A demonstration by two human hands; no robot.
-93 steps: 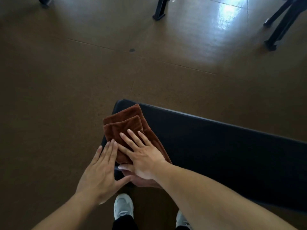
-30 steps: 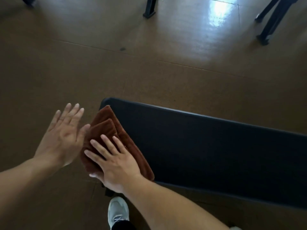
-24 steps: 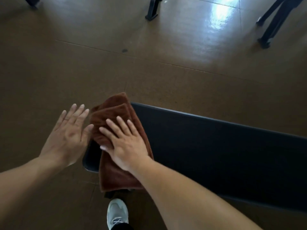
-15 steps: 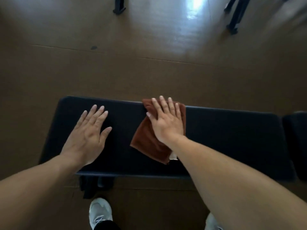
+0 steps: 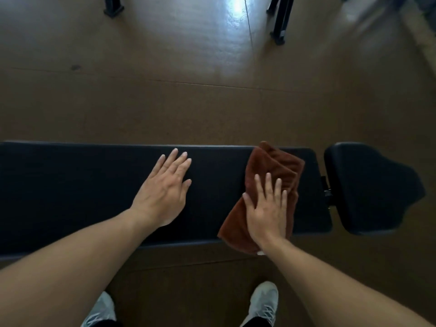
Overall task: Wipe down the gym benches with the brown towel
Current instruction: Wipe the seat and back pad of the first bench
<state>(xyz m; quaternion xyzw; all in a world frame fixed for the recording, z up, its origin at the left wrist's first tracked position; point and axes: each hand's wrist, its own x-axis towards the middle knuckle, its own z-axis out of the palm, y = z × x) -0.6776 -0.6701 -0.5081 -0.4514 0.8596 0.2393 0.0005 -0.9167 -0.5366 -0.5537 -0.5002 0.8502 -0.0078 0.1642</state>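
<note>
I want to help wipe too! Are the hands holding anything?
Nothing is gripped. The right hand presses flat on the brown towel's near half; the left hand rests on the bench.

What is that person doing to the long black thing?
A person is wiping a gym bench. The right hand presses a folded brown towel flat on the long pad, near its right end. The left hand rests flat on the pad beside it. A smaller seat pad sits just past the towel.

Brown towel [image 5: 271, 175] on black bench [image 5: 70, 185]; plain brown floor [image 5: 188, 102]; grey shoes [image 5: 264, 300]; black frame legs [image 5: 280, 17].
</note>
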